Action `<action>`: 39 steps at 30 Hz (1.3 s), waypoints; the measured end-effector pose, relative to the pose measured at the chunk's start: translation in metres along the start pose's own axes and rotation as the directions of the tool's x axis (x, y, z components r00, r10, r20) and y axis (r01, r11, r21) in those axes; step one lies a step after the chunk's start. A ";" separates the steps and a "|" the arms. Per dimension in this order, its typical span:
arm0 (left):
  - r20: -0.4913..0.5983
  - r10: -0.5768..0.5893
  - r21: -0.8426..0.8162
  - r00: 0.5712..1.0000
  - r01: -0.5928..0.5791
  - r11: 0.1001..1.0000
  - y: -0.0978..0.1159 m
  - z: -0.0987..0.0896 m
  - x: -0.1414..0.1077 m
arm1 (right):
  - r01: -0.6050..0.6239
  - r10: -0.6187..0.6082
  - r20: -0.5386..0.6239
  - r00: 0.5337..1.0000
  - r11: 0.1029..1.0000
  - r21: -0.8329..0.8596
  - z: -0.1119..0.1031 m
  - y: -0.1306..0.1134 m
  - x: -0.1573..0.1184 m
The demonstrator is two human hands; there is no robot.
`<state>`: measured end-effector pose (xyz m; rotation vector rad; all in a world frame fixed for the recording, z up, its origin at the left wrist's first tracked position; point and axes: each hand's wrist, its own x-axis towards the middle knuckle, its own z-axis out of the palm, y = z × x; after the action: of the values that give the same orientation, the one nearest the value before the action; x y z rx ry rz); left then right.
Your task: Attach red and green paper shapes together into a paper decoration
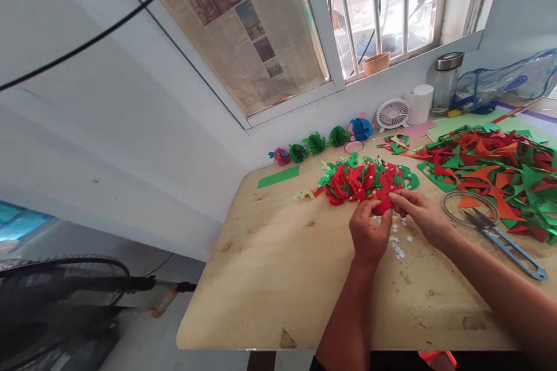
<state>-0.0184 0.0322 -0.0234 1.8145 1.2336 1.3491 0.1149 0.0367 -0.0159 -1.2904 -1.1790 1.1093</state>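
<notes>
Between my two hands is a red paper cutout (383, 202), held over the wooden table (261, 261). My left hand (369, 231) pinches its lower left side with thumb and fingers. At the upper right edge, my right hand (411, 206) grips the same cutout with its fingertips. Just behind lies a pile of red and green cutouts (348, 181), many carrying small white squares. Several loose white paper squares (397, 248) are scattered on the table between my forearms.
Blue-handled thread snips (513, 246) and a tape roll (448, 211) lie at right, beside a heap of paper scraps (500, 168). Along the wall stand folded paper figures (315, 143), a small white fan (393, 114) and a glass bottle (446, 84).
</notes>
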 end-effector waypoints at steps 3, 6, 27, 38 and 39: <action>0.015 0.026 0.023 1.000 -0.026 0.999 -0.001 0.001 0.000 | 0.007 -0.007 0.004 1.000 1.000 -0.015 0.001 -0.001 -0.001; 0.040 -0.004 0.004 0.999 0.004 1.000 -0.001 0.000 0.000 | -0.002 0.002 -0.001 1.000 1.000 0.008 0.000 0.000 -0.001; 0.267 -0.305 -0.744 0.914 0.396 0.538 0.003 -0.002 0.006 | -0.348 0.258 0.233 0.938 0.703 0.620 -0.003 0.003 0.001; 0.175 -0.317 -0.666 0.932 0.349 0.659 0.015 -0.007 0.007 | -0.276 0.217 0.176 0.960 0.833 0.479 0.001 0.001 -0.001; 0.163 -0.317 -0.667 0.934 0.341 0.662 0.015 -0.007 0.007 | -0.278 0.212 0.188 0.959 0.833 0.478 0.002 0.001 -0.001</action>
<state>-0.0190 0.0311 -0.0057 1.0157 0.8127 1.3124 0.1133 0.0354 -0.0167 -0.9842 -0.7431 1.5870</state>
